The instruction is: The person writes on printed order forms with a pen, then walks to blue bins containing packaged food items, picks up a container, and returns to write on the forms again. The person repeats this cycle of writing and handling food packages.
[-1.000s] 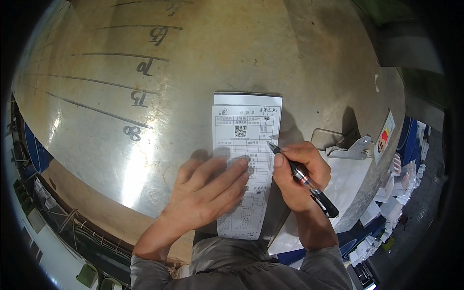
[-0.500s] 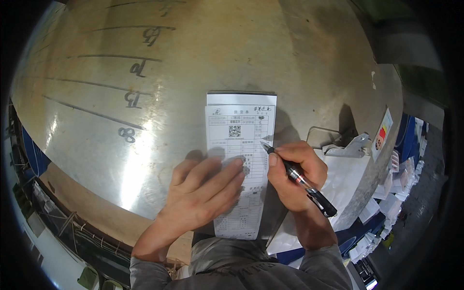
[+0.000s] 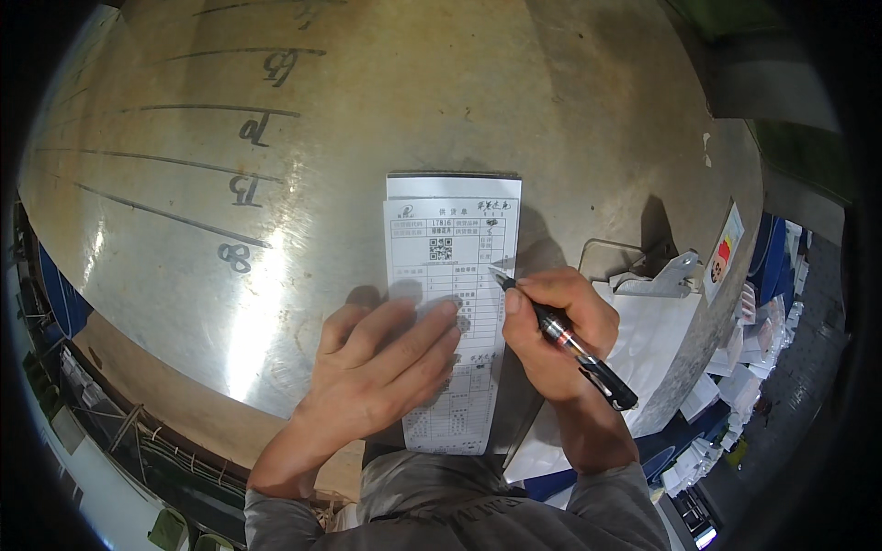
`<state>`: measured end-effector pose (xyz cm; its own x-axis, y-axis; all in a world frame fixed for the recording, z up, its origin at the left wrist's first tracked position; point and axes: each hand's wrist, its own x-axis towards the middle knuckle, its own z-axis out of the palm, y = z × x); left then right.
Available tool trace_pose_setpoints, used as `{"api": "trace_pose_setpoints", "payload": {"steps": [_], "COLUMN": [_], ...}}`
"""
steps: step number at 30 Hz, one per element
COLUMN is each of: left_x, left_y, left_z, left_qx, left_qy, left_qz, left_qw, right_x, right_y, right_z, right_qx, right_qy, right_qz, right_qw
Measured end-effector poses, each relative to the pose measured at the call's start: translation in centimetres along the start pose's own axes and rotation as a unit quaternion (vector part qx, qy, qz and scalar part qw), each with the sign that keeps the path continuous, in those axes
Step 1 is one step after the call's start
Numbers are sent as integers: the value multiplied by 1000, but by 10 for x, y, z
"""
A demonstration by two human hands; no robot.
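Note:
A long white printed form [image 3: 441,207] with a table, a square code and some handwriting lies lengthwise before me on a pad of similar sheets. My left hand [image 3: 386,358] rests across its middle, fingers stretched out and pressing the paper flat. Between the thumb and fingers of my right hand [image 3: 565,321] is a black pen [image 3: 558,332], held slanted. Its tip points at the right side of the form, just below the level of the square code; whether it touches the paper I cannot tell. Part of the form's middle is hidden under my left hand.
The metal table [image 3: 413,92] carries black marker lines and numbers at the left. Right of my right hand lies a clipboard [image 3: 652,340] with white paper and a metal clip [image 3: 666,275]. Beyond the right edge, blue bins [image 3: 772,248] hold packets. A card [image 3: 726,253] sits near that edge.
The whole view has shifted slightly, moving everything a little to the left. Both hands keep nearly the same pose, the pen still in my right hand over the form.

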<state>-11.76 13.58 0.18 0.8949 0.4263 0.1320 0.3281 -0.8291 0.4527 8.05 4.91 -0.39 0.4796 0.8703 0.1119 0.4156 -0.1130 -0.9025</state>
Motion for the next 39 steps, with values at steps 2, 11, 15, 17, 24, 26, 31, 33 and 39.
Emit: {"api": "trace_pose_setpoints", "payload": {"steps": [2,11,15,17,24,26,31,33,39], "left_x": [0,-1,-1,-1,1,2,1,0,-1], "left_y": [0,0,0,0,1,1,2,2,2], "left_z": [0,1,0,0,-2,-1,1,1,1], "left_qx": [0,-3,-3,-3,-3,-3,2,4,6], "left_qy": [1,1,1,3,1,3,3,1,-8], "left_qz": [0,-3,-3,-1,-3,-3,-5,-6,-8], "left_qw": [1000,1000,1000,1000,1000,1000,1000,1000,1000], "right_x": [0,0,-1,-1,-4,-3,-3,-3,-3], "right_y": [1,-1,0,0,-3,-3,0,-1,-1], "right_z": [0,-1,-2,-2,-2,-2,0,-2,-3], "right_qx": [1,1,7,10,16,17,21,24,13], "right_qy": [2,-6,-3,-2,-14,-9,12,-10,-17], "right_qz": [-6,12,8,6,40,36,25,30,20], "right_qw": [1000,1000,1000,1000,999,999,999,999,1000]}}
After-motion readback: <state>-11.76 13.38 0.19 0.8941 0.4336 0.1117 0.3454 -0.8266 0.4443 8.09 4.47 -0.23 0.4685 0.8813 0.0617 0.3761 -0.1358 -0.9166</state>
